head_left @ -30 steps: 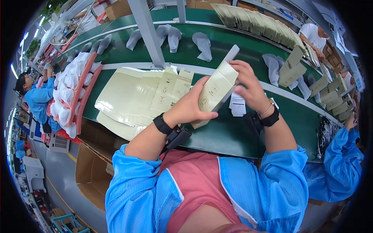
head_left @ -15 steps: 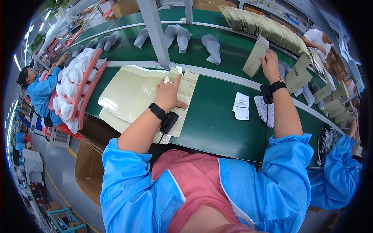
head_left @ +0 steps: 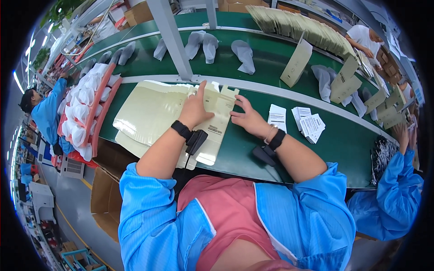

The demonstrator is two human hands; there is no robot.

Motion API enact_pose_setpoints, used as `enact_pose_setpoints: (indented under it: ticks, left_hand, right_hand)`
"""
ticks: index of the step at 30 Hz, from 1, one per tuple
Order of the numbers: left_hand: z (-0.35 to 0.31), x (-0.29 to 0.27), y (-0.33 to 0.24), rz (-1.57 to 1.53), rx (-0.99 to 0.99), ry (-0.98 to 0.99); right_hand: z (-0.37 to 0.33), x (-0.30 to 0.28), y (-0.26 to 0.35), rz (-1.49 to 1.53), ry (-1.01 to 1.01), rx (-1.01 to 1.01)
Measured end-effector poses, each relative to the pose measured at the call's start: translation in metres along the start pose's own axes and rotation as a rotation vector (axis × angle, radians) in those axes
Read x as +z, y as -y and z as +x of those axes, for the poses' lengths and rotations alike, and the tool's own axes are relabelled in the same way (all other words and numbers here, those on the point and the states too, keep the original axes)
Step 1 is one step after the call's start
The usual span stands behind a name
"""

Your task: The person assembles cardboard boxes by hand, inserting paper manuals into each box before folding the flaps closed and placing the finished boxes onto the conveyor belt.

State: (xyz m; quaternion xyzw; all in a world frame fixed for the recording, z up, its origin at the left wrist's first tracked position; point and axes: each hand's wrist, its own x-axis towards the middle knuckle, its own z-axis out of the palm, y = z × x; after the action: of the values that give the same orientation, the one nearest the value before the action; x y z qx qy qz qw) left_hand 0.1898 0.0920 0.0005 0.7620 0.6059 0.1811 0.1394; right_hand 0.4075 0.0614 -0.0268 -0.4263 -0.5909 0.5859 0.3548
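Note:
A stack of flattened pale-green cartons lies on the green bench in front of me. My left hand rests on the topmost flat carton, index finger and thumb stretched apart. At that carton's right edge, near its upper flaps, is my right hand, fingers spread and slightly bent, the fingertips at or close to the edge. Both wrists wear black straps with small black devices. An erected pale-green carton stands upright beyond the rail, with neither hand on it.
White printed cards lie to the right. Grey-wrapped items sit on the conveyor behind a metal post. Red trays of white-wrapped items stand left, above a brown box. Co-workers are at both sides.
My right hand has left the upright carton and come down and left to the flat carton's edge. The left hand stays on the stack. More of the cards show.

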Motion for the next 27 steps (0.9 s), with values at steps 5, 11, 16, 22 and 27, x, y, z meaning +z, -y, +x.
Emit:
enact_pose_setpoints:
  ticks: [5, 11, 16, 22, 27]
  left_hand:
    - [0.013, 0.013, 0.042, -0.791, -0.154, -0.04]
    - [-0.013, -0.049, -0.036, -1.381, 0.072, -0.028]
    - [-0.023, -0.063, -0.081, -1.224, 0.357, -0.317]
    - [-0.023, -0.053, -0.089, -1.17, 0.706, -0.462]
    - [-0.019, -0.063, -0.091, -1.031, 0.917, -0.152]
  right_hand:
    - [0.011, 0.014, -0.003, -0.011, -0.113, -0.078]
    - [-0.004, -0.001, 0.049, 0.131, -0.318, -0.325]
    - [-0.023, 0.003, 0.087, 0.096, -0.144, -0.584]
    - [-0.044, 0.021, 0.088, -0.093, -0.175, -0.897]
    - [-0.042, 0.028, 0.086, 0.368, -0.045, -0.789]
